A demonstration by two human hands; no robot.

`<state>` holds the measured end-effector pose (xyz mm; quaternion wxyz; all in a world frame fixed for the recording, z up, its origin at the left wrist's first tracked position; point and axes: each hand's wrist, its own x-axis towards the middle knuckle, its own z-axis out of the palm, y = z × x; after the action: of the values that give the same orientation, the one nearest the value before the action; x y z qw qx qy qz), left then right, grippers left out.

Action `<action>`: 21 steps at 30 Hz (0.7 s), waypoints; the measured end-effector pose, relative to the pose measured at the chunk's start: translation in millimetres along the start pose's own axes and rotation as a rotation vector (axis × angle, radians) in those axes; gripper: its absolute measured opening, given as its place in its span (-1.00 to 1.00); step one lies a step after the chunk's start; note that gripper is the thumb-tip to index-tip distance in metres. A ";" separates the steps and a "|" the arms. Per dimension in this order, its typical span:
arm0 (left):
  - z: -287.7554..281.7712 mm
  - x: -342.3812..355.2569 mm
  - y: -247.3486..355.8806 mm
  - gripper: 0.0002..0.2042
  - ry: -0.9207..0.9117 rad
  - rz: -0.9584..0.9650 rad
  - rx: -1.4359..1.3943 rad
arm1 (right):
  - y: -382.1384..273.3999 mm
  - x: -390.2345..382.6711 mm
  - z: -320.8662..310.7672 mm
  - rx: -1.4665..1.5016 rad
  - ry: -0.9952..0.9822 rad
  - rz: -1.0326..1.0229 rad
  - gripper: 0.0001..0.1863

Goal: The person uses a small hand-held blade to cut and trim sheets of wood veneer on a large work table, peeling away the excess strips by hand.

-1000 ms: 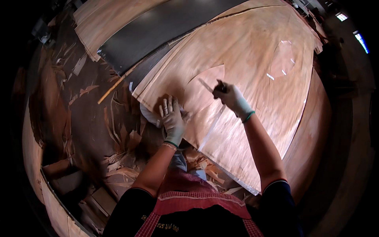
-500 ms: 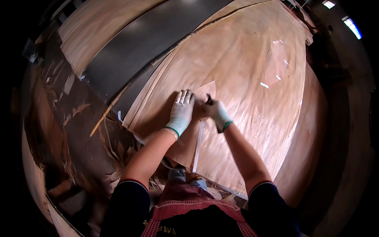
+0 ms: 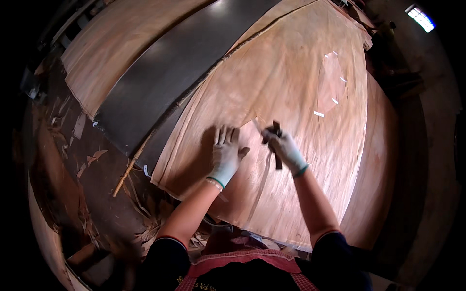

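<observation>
My left hand (image 3: 226, 153), in a pale glove, lies flat on a large sheet of wood veneer (image 3: 286, 72) with its fingers spread. Beside it, a pinkish pointed veneer piece (image 3: 250, 138) lies on the sheet, its tip facing away from me. My right hand (image 3: 285, 148), also gloved, is closed around a dark, flat, knife-like tool (image 3: 278, 161) just right of that tip. Motion blurs the tool's front end, so contact with the wood is unclear. A narrow strip (image 3: 258, 196) runs from near the piece toward the sheet's near edge.
Farther right on the sheet is a veneer patch (image 3: 331, 82) with small white tape bits. A long thin stick (image 3: 182, 97) lies along the left side, beside a dark smooth panel (image 3: 160, 68). Veneer scraps (image 3: 92, 160) litter the left. Another veneer sheet (image 3: 378, 160) shows at right.
My right hand has moved right and slightly nearer me with the tool, away from my left hand. My left thumb now stands apart from the fingers. The view has shifted a little.
</observation>
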<state>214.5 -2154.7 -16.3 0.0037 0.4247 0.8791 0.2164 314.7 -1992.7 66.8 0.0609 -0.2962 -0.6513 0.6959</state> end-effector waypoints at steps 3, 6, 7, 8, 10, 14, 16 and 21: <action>16.8 35.5 4.3 -0.43 0.116 0.080 0.080 | -12.1 44.2 -17.7 -0.101 -0.066 0.012 -0.79; 27.0 62.6 14.8 -0.51 0.090 0.198 0.024 | 25.5 73.4 -39.7 -0.260 0.077 0.204 -0.79; 36.5 65.5 8.3 -0.54 0.048 0.260 0.053 | 29.4 76.1 -33.9 -0.195 0.086 0.202 -0.79; 45.0 61.9 2.8 -0.57 -0.019 0.331 0.195 | 34.4 74.6 -28.2 -0.130 0.094 0.200 -0.78; 59.1 60.7 0.7 -0.59 -0.033 0.285 0.232 | 33.5 72.4 -18.7 -0.182 0.137 0.204 -0.74; 59.0 69.8 19.0 -0.60 0.115 0.122 0.181 | 61.9 75.5 -42.7 -0.049 0.162 0.110 -0.76; 44.2 63.7 25.5 -0.55 0.207 0.035 0.052 | 56.9 71.8 -40.5 -0.108 0.166 0.151 -0.79; 56.4 71.5 -7.0 -0.60 0.064 0.325 0.266 | 61.6 83.5 -21.6 -0.144 0.083 0.061 -0.79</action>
<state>174.3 -2083.7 -57.4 -0.1153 0.5506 0.8194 0.1097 275.7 -1943.4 -18.5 0.0450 -0.3481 -0.6873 0.6360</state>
